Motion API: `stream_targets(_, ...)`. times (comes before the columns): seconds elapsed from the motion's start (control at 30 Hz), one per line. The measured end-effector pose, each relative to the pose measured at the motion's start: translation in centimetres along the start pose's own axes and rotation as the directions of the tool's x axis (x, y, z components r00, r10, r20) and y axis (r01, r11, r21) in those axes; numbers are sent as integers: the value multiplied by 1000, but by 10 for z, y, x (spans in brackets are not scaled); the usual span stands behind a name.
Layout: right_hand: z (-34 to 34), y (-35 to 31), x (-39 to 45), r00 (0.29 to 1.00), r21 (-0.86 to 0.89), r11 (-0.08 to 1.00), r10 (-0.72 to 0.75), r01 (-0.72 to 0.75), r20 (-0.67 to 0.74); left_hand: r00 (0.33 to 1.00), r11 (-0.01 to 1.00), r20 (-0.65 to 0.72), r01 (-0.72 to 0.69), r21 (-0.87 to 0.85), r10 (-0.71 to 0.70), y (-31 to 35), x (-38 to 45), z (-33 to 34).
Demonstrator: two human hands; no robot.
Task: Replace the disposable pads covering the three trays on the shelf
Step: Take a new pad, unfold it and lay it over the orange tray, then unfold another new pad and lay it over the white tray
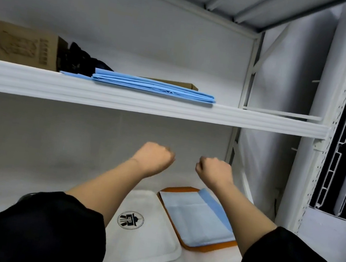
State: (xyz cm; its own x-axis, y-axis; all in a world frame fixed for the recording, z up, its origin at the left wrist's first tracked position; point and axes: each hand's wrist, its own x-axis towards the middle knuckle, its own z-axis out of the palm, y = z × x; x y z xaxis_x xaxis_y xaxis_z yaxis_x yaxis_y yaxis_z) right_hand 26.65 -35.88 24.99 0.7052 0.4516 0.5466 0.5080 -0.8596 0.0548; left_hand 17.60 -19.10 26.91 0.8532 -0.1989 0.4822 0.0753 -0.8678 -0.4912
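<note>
Both my hands are raised in mid-air in front of the lower shelf bay, fingers curled into fists with nothing in them. My left hand and my right hand are a short gap apart. Below them on the lower shelf lies an orange tray covered by a light blue pad with one edge folded back. To its left sits a white tray with a round black logo and no pad on it. A stack of folded blue pads lies on the upper shelf.
The white upper shelf edge crosses the view above my hands. On it, at the left, stand a cardboard box and a black bundle. A white upright post and a perforated frame bound the right side.
</note>
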Motion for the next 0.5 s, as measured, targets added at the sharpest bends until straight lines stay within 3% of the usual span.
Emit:
stream_targets(0.1, -26, -3, 0, 982, -5, 999, -37, 36, -185, 936, 947, -214, -231, 222, 279, -8, -7, -28)
stream_targets(0.23, -56, -2, 4, 854, 14, 988, -126, 154, -505, 736, 860, -481, -275, 431, 476, -16, -5, -58)
stream_targets(0.3, -70, -2, 8, 761, -22, 976, -184, 218, -622, 675, 849, -549, -235, 472, 492, -21, 0, -74)
stream_targets(0.4, -90, -1, 17, 667, -39, 965, -207, 258, -715, 644, 877, -627, -155, 455, 439, -32, 7, -100)
stream_targets(0.5, -113, -1, 30, 638, 17, 974, -135, 227, -758, 639, 905, -676, -75, 419, 366, -53, 14, -125)
